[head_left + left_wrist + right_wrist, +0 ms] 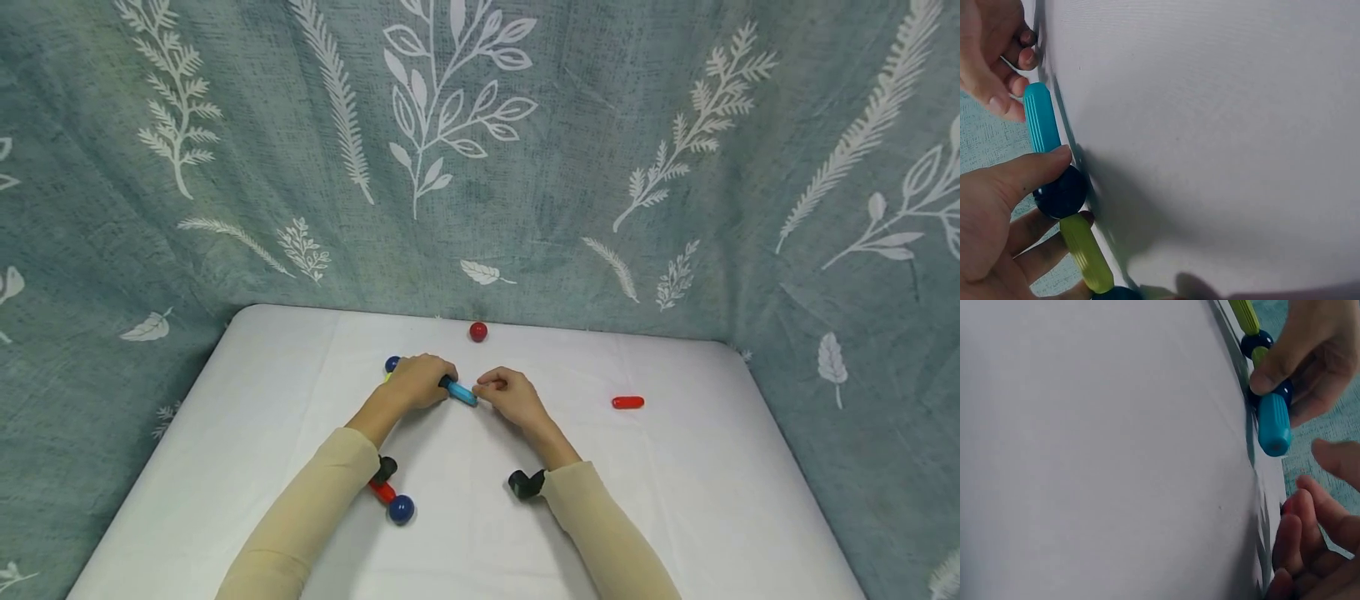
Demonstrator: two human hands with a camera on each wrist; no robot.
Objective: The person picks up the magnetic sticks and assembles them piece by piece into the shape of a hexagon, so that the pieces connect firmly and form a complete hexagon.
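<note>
Red ball (478,332) lies beyond the blue rod (463,394), red rod (627,402) rightward.

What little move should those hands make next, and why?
Perhaps the right hand should reach for the red ball, to try on the light blue rod: the rod's near end is bare, the left hand grips the dark blue ball at its other end, the right hand looks empty, and the red ball lies apart.
</note>
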